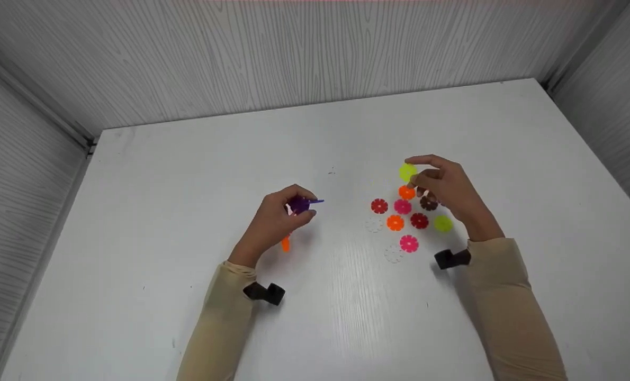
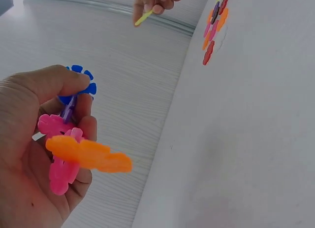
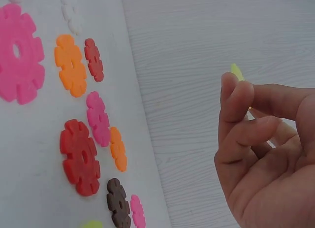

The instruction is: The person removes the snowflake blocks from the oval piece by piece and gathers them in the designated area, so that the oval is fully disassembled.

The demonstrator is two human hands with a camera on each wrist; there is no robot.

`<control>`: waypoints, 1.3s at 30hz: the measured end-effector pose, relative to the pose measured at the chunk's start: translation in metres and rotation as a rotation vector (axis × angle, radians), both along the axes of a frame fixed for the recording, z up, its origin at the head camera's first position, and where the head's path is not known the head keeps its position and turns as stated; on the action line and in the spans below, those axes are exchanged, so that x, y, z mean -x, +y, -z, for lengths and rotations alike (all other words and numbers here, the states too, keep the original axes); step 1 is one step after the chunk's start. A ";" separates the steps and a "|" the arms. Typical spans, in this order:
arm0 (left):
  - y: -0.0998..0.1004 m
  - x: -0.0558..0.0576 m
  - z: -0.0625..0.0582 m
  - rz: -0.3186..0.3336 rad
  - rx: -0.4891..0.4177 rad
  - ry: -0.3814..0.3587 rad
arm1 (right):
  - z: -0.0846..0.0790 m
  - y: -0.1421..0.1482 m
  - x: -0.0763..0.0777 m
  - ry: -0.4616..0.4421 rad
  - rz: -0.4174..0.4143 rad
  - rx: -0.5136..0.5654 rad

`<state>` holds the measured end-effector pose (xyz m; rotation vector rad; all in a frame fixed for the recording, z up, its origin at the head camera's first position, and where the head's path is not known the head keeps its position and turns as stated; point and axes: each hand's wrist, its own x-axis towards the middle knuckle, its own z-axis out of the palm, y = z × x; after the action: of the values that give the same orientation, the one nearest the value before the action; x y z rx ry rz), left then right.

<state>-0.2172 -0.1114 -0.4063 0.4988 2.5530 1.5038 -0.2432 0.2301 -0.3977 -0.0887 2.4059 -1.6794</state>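
My left hand point(image 1: 273, 218) grips a joined cluster of notched plastic discs. In the left wrist view, thumb and fingers pinch its blue disc point(image 2: 92, 88); a purple disc point(image 2: 69, 109), pink discs point(image 2: 61, 175) and an orange disc point(image 2: 93, 155) hang off it below, partly over the palm. Over the far side of the loose discs, my right hand point(image 1: 449, 186) pinches a single yellow disc point(image 1: 407, 172) between thumb and index finger. In the right wrist view only a thin yellow edge point(image 3: 236, 72) shows past the fingertips.
Several loose discs lie flat on the white table point(image 1: 188, 174) beneath and beside the right hand, among them a red disc point(image 1: 379, 206), a pink disc point(image 1: 409, 243), a brown disc point(image 1: 429, 203), a yellow-green disc point(image 1: 443, 224) and a pale clear disc point(image 1: 393, 254). Wood-grain panels point(image 1: 294, 53) border the table.
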 end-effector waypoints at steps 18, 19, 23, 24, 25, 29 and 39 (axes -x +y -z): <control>0.005 -0.001 0.003 0.173 0.084 -0.072 | 0.003 0.003 0.002 -0.025 0.031 -0.027; 0.005 0.000 0.003 0.180 0.087 -0.076 | 0.003 0.004 0.002 -0.026 0.030 -0.026; 0.005 0.001 0.005 0.197 0.093 -0.115 | 0.004 0.004 0.004 -0.041 0.052 -0.019; 0.005 0.001 0.005 0.197 0.096 -0.120 | 0.004 0.004 0.005 -0.045 0.056 -0.018; 0.005 0.001 0.005 0.195 0.095 -0.130 | 0.005 0.004 0.005 -0.050 0.063 -0.020; 0.006 0.001 0.005 0.182 0.104 -0.157 | 0.004 0.004 0.006 -0.056 0.074 -0.034; 0.002 0.001 0.006 0.191 0.129 -0.069 | 0.004 -0.001 0.007 -0.086 0.067 -0.086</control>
<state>-0.2179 -0.1094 -0.4121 0.6402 2.4510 1.2614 -0.2506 0.2295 -0.4017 0.0766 2.4378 -1.5705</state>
